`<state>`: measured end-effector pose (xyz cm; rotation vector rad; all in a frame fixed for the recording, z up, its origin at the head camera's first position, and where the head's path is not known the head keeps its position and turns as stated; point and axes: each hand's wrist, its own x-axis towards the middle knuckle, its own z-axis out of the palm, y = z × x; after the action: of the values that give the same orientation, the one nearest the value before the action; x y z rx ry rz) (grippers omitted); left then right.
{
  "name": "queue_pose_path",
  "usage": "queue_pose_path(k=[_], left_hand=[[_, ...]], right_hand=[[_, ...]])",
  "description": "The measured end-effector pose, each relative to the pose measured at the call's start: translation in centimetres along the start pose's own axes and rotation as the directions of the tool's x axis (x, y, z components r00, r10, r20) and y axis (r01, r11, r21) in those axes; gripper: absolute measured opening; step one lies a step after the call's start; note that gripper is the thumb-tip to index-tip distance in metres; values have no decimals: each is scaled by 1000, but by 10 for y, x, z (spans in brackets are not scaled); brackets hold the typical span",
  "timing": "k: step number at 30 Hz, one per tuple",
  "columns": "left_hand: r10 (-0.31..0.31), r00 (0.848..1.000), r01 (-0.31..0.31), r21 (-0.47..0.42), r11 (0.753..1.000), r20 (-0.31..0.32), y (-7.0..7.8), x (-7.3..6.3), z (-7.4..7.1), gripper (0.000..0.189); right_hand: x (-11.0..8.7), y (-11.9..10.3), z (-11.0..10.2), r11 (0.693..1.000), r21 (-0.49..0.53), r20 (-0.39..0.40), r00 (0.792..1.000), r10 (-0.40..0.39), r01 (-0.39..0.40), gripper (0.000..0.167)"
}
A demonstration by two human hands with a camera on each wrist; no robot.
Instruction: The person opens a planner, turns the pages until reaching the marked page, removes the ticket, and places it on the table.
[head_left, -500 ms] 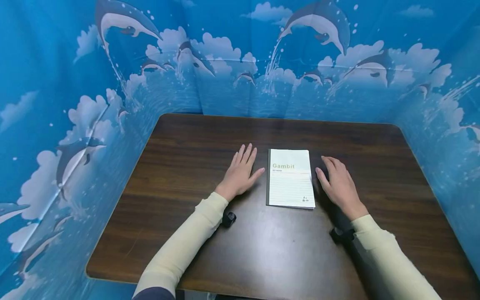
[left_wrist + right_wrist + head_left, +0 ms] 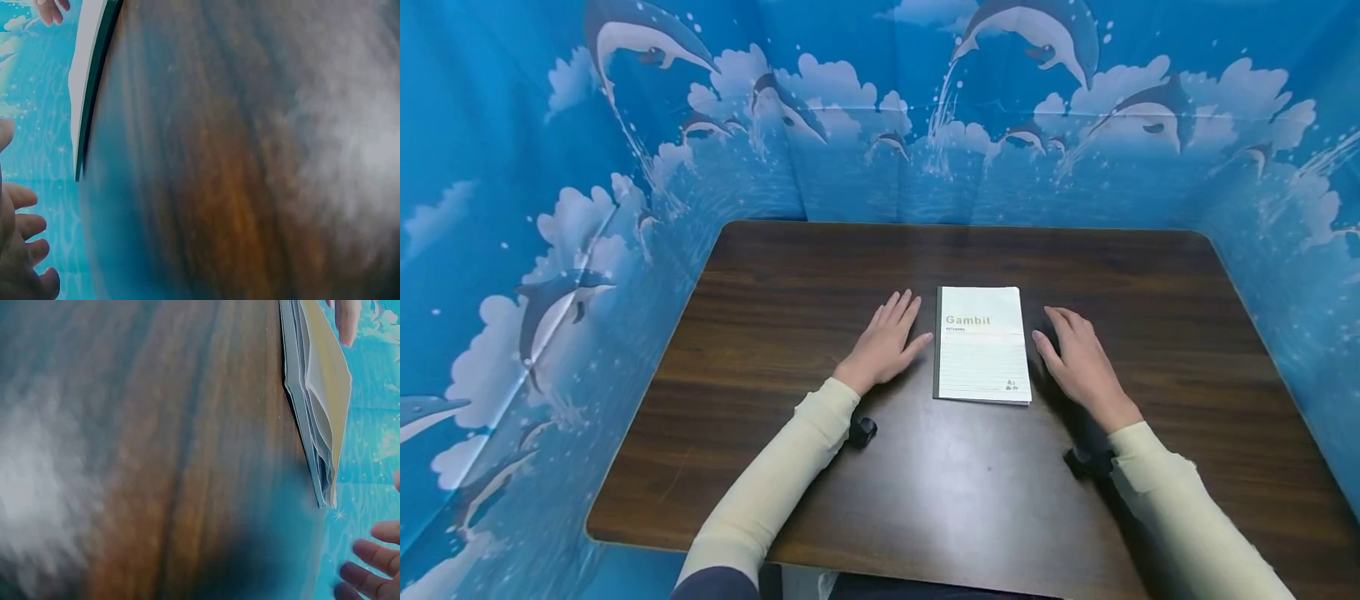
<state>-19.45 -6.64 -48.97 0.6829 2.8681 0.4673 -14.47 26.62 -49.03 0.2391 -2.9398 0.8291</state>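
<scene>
A closed notebook (image 2: 982, 354) with a pale cover, a dark spine on its left and the word Gambit lies flat on the wooden table. To its left, my left hand (image 2: 883, 343) has its fingers extended, thumb toward the spine. My right hand (image 2: 1081, 364) is on the other side, fingers relaxed, a short gap from the notebook's right edge. Neither hand holds anything. In the left wrist view the notebook's dark spine (image 2: 100, 75) shows edge-on beside the left fingers (image 2: 28, 225). Slightly fanned pages (image 2: 319, 406) face the right fingers (image 2: 375, 556) in the right wrist view.
The dark brown table (image 2: 820, 275) has rounded corners and reflects light near its front. A blue curtain with dolphins (image 2: 880, 187) hangs behind it and along the sides. Dark wrist cameras (image 2: 861, 432) sit under both pale sleeves (image 2: 775, 483).
The head view has tilted and shifted slightly, so the table and notebook appear a little higher. Both hands keep nearly the same places beside the notebook.
</scene>
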Motion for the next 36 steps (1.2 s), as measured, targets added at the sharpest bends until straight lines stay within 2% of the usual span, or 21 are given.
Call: queue_pose_path(k=[4,11,23,27,30,36], left_hand=[[-1,999,1,7,1000,36,6,2,3,73],[-2,994,-1,30,1000,107,10,6,6,69],[15,989,-31,108,994,145,16,16,4,69],[31,979,-54,108,993,203,16,16,4,71],[52,964,-78,91,993,260,14,14,5,75],[90,940,-109,40,993,328,10,12,3,93]], right_hand=[[0,0,2,999,-3,42,998,44,-44,64],[4,1,6,997,-29,119,990,81,-78,69],[8,4,8,995,-6,185,978,100,-100,74],[8,3,10,995,-6,203,975,96,-97,74],[8,1,12,996,-2,214,973,87,-88,73],[7,-1,16,997,-11,197,977,78,-78,69]])
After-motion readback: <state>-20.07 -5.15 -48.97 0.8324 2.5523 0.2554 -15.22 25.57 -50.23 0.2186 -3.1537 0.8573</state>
